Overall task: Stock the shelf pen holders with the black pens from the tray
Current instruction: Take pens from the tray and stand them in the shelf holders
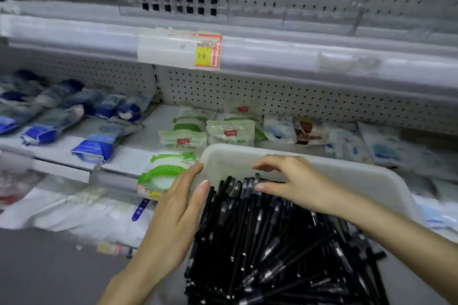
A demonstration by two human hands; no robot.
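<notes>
My left hand [178,208] lies flat against the tray [347,176] rim. My right hand [292,181] hovers half-spread over the black pens [260,242], gripping none. They look light, stiff and slick; I'd bunch them mid-barrel.

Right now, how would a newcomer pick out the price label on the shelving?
Start at the upper shelf's long pale front rail. Near its middle, above the white tray, sits the price label. It alone carries a yellow patch with a red border.

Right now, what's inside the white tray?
A heap of black pens fills the tray, its far corner bare. The right hand covers pen ends; anything under the heap is hidden.
</notes>
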